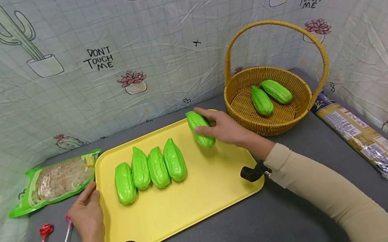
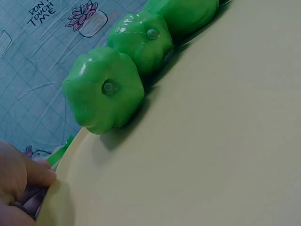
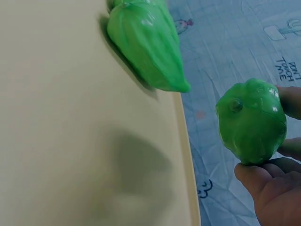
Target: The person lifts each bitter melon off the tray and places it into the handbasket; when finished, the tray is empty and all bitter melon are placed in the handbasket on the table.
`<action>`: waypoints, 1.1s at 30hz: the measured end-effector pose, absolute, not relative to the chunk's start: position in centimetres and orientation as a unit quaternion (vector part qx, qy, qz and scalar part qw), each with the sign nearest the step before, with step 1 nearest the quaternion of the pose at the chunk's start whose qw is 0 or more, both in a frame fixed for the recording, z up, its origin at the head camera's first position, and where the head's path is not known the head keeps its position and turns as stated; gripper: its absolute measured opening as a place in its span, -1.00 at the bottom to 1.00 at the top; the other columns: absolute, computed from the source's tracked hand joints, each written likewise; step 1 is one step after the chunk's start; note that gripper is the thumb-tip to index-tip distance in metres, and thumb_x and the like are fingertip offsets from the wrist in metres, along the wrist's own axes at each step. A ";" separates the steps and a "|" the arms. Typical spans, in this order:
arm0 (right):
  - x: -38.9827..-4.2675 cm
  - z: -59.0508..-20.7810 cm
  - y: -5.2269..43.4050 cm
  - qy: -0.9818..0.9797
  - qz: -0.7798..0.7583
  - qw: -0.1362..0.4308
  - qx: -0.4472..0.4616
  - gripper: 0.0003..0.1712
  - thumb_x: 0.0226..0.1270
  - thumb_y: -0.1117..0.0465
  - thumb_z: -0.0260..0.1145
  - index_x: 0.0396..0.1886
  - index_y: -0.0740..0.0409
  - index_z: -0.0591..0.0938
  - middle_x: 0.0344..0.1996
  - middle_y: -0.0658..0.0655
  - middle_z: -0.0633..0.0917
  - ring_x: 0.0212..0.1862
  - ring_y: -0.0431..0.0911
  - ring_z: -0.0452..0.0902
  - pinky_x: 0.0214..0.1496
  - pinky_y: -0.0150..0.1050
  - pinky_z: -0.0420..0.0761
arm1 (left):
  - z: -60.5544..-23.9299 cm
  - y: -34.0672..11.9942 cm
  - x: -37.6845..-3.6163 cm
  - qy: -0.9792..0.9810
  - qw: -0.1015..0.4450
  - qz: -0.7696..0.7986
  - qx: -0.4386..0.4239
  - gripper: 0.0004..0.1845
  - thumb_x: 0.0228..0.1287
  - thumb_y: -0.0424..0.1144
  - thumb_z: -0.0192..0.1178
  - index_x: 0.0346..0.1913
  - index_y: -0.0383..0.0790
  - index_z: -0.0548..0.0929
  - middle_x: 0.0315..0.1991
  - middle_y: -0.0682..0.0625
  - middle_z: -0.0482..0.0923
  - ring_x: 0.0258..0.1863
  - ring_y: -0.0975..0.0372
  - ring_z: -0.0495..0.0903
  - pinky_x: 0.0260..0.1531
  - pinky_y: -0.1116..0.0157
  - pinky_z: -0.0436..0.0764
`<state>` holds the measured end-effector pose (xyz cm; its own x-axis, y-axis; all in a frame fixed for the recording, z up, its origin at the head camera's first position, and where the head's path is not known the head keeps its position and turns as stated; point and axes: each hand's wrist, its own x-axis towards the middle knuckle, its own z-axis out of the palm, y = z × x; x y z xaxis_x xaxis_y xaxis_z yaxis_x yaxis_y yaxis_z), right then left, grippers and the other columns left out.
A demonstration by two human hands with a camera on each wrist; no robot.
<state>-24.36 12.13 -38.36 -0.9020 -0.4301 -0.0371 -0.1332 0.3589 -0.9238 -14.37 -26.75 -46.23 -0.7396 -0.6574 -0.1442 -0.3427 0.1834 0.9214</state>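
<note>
The right hand (image 1: 223, 128) has its fingers and thumb curled round one green chayote (image 1: 200, 128), held near the far right corner of the yellow tray (image 1: 193, 207), just beside the wicker basket (image 1: 235, 88). From the right wrist view the chayote (image 3: 251, 121) seems to hang clear of the tray surface, pinched between fingertips above and thumb below, though I cannot tell for certain that it is off the tray. Two more chayotes (image 1: 269, 95) lie inside the basket, side by side. Four others (image 1: 150, 170) sit in a tight row on the left half of the tray, touching one another.

The left hand (image 1: 86, 211) rests at the tray's left edge, fingers relaxed and thumb against the rim (image 2: 59, 188), holding nothing.

To my eye the fruit looks glossy and slick, so a grip spread round its widest part would serve better than fingertips alone. The basket's arched handle (image 1: 317, 47) crosses above the opening, so the hand would want to pass beside it, not under its crown. Keeping the left hand braced on the rim should stop the tray from sliding on the grey bench (image 1: 283, 226).

Off to the left lie a green food packet (image 1: 54, 180) and two lollipops (image 1: 44, 234); a long noodle packet (image 1: 360, 135) lies at the right.
</note>
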 end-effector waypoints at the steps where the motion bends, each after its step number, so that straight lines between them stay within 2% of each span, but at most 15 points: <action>1: -24.4 -38.2 12.4 0.810 -0.544 0.138 -0.167 -0.16 0.53 0.07 0.27 0.66 0.00 0.10 0.54 0.22 0.34 0.41 0.08 0.46 0.35 -0.01 0.58 | -46.2 -26.7 -14.4 -0.756 0.144 -0.545 0.332 -0.59 0.53 -0.24 0.12 0.37 -0.11 0.58 0.37 -0.14 0.54 0.18 0.45 0.55 0.06 0.69 0.51; 9: -25.0 -37.2 14.8 0.790 -0.580 0.126 -0.156 -0.17 0.55 0.14 0.24 0.66 0.02 0.08 0.49 0.27 0.40 0.37 0.14 0.49 0.18 -0.16 0.66 | -46.2 -26.8 -14.4 -0.750 0.150 -0.557 0.324 -0.59 0.52 -0.25 0.14 0.36 -0.15 0.58 0.37 -0.15 0.53 0.17 0.47 0.55 0.08 0.69 0.51; 13: -25.3 -36.9 16.1 0.790 -0.582 0.126 -0.148 -0.18 0.56 0.13 0.23 0.66 0.01 0.07 0.52 0.26 0.37 0.43 0.13 0.43 0.27 -0.10 0.62 | -46.3 -26.8 -14.4 -0.753 0.153 -0.554 0.320 -0.59 0.52 -0.26 0.14 0.35 -0.17 0.59 0.37 -0.18 0.52 0.16 0.49 0.56 0.02 0.73 0.50; 17: -25.6 -36.7 17.2 0.799 -0.576 0.112 -0.130 -0.18 0.56 0.10 0.24 0.66 -0.03 0.09 0.54 0.22 0.35 0.47 0.11 0.39 0.35 0.01 0.56 | -46.2 -26.7 -14.4 -0.756 0.152 -0.546 0.327 -0.59 0.52 -0.26 0.13 0.35 -0.15 0.59 0.36 -0.15 0.53 0.21 0.45 0.55 0.16 0.63 0.51; 22: -26.1 -36.3 18.5 0.812 -0.564 0.091 -0.117 -0.17 0.56 0.07 0.23 0.67 -0.06 0.08 0.56 0.21 0.33 0.49 0.12 0.36 0.40 0.05 0.52 | -46.1 -26.6 -14.4 -0.752 0.148 -0.547 0.337 -0.59 0.53 -0.25 0.12 0.36 -0.12 0.58 0.37 -0.12 0.52 0.29 0.40 0.52 0.32 0.46 0.49; 28: -26.4 -36.4 19.9 0.821 -0.558 0.067 -0.105 -0.15 0.56 0.05 0.23 0.67 0.00 0.05 0.56 0.21 0.32 0.51 0.11 0.33 0.41 0.05 0.50 | -46.1 -26.7 -14.4 -0.751 0.148 -0.547 0.338 -0.59 0.52 -0.25 0.13 0.36 -0.13 0.59 0.36 -0.11 0.53 0.24 0.46 0.53 0.24 0.56 0.50; 33: -26.6 -36.5 20.9 0.809 -0.580 0.049 -0.076 -0.15 0.57 0.05 0.21 0.68 -0.04 0.02 0.60 0.16 0.24 0.56 0.06 0.24 0.46 0.06 0.46 | -46.2 -26.7 -14.5 -0.751 0.145 -0.548 0.340 -0.59 0.52 -0.24 0.13 0.36 -0.13 0.58 0.37 -0.10 0.53 0.27 0.43 0.52 0.29 0.52 0.49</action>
<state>-26.61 20.92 -36.50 -0.9838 -0.1793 0.0096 -0.0666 0.3153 -0.9467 -14.48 -26.66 -46.16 -0.7266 -0.6695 -0.1546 -0.3517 0.1692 0.9207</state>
